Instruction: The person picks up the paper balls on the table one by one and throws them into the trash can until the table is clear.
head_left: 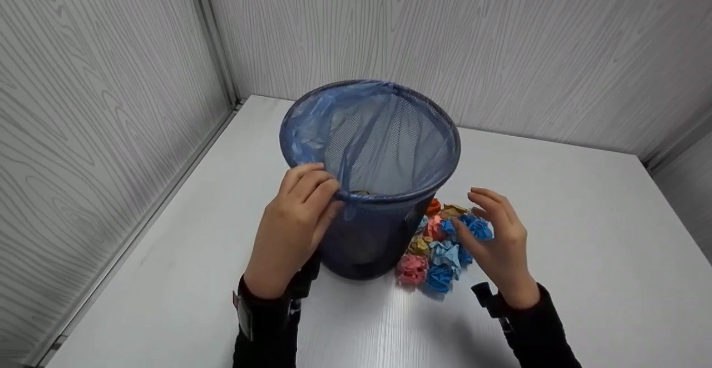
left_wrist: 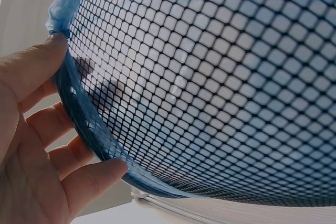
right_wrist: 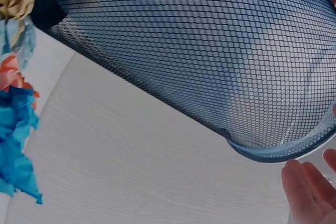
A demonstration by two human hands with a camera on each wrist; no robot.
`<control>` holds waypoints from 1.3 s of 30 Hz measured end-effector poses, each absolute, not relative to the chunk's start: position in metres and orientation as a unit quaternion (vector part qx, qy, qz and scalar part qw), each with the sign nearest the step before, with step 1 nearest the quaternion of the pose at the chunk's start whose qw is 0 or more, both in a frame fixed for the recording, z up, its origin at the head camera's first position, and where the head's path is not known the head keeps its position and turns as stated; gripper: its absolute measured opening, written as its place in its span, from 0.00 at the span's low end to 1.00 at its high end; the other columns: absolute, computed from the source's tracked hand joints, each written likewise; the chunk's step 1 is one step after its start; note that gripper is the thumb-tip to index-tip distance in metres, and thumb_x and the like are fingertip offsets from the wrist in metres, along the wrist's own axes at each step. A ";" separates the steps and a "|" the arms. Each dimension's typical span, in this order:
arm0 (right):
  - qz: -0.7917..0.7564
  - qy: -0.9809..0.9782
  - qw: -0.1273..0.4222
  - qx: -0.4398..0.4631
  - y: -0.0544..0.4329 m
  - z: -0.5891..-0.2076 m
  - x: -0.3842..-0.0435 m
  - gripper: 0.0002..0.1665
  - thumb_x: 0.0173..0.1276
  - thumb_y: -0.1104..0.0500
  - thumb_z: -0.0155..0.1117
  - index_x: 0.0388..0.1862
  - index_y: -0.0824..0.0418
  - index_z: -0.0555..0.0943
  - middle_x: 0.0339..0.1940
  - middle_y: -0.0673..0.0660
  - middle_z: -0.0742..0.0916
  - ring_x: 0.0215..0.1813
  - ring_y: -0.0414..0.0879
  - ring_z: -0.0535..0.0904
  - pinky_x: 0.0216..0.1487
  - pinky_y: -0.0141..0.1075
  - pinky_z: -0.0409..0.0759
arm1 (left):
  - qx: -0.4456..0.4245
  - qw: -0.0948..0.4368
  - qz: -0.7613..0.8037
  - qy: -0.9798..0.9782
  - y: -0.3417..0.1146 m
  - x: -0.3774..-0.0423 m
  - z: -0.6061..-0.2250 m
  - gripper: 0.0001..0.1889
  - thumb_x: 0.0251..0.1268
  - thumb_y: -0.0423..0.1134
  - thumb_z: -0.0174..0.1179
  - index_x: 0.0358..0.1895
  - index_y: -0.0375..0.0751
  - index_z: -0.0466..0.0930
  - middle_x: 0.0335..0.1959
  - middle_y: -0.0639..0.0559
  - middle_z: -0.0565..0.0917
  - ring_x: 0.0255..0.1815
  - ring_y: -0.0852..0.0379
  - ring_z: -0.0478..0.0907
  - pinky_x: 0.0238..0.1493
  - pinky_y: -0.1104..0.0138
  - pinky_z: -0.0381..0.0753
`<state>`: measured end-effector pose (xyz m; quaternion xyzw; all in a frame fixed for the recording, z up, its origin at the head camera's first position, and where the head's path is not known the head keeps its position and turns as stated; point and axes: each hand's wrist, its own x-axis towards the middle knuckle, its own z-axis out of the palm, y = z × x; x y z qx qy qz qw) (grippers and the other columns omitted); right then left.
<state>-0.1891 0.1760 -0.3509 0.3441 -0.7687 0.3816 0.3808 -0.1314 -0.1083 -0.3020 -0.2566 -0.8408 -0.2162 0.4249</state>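
The left hand point(head_left: 295, 218) has its grip pinched round the near-left rim point(head_left: 389, 197) of the mesh bin point(head_left: 361, 240) on the table point(head_left: 584, 234); the right hand point(head_left: 503, 243), grip loosely spread and holding nothing, hovers near crumpled paper balls point(head_left: 445, 252).

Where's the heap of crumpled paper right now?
In the head view, the heap of crumpled paper lies on the white table, just right of the lined mesh bin, with the right hand by its right edge.
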 end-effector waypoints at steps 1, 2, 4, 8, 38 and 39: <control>0.376 -0.774 0.378 0.342 0.180 -0.352 -0.189 0.32 0.36 0.79 0.69 0.46 0.70 0.73 0.46 0.64 0.77 0.46 0.48 0.75 0.47 0.24 0.72 | -0.257 0.425 -0.217 -0.840 -0.108 -0.131 -0.302 0.08 0.54 0.31 0.60 0.37 0.35 0.76 0.39 0.46 0.76 0.54 0.50 0.67 0.50 0.66 0.72; 0.371 -0.778 0.377 0.340 0.184 -0.353 -0.189 0.31 0.36 0.79 0.69 0.45 0.71 0.73 0.46 0.64 0.77 0.46 0.48 0.75 0.47 0.23 0.72 | -0.258 0.425 -0.217 -0.840 -0.108 -0.131 -0.301 0.08 0.54 0.31 0.60 0.37 0.35 0.76 0.39 0.46 0.76 0.54 0.50 0.66 0.50 0.66 0.72; 0.357 -0.787 0.374 0.335 0.191 -0.356 -0.190 0.30 0.37 0.78 0.69 0.45 0.71 0.74 0.46 0.64 0.77 0.45 0.48 0.75 0.47 0.24 0.73 | -0.260 0.426 -0.218 -0.839 -0.108 -0.131 -0.300 0.08 0.54 0.31 0.60 0.37 0.35 0.76 0.39 0.46 0.76 0.54 0.49 0.67 0.50 0.66 0.72; 0.339 -0.806 0.362 0.324 0.199 -0.360 -0.191 0.29 0.38 0.76 0.70 0.44 0.71 0.74 0.45 0.64 0.77 0.45 0.50 0.75 0.46 0.24 0.72 | -0.261 0.425 -0.219 -0.838 -0.109 -0.131 -0.299 0.07 0.54 0.31 0.60 0.37 0.34 0.76 0.39 0.46 0.76 0.54 0.49 0.67 0.50 0.67 0.72; 0.197 -0.949 0.110 0.221 0.211 -0.419 -0.239 0.24 0.47 0.59 0.70 0.44 0.66 0.77 0.46 0.64 0.76 0.46 0.57 0.74 0.45 0.50 0.74 | -0.256 0.423 -0.222 -0.840 -0.108 -0.126 -0.299 0.07 0.54 0.31 0.60 0.37 0.34 0.76 0.39 0.45 0.76 0.53 0.49 0.67 0.50 0.65 0.73; 0.199 -0.949 0.108 0.220 0.211 -0.419 -0.239 0.23 0.48 0.60 0.70 0.43 0.66 0.77 0.46 0.65 0.76 0.46 0.56 0.74 0.46 0.50 0.74 | -0.256 0.423 -0.221 -0.840 -0.108 -0.126 -0.299 0.07 0.54 0.31 0.60 0.37 0.34 0.76 0.39 0.45 0.76 0.53 0.49 0.67 0.50 0.66 0.72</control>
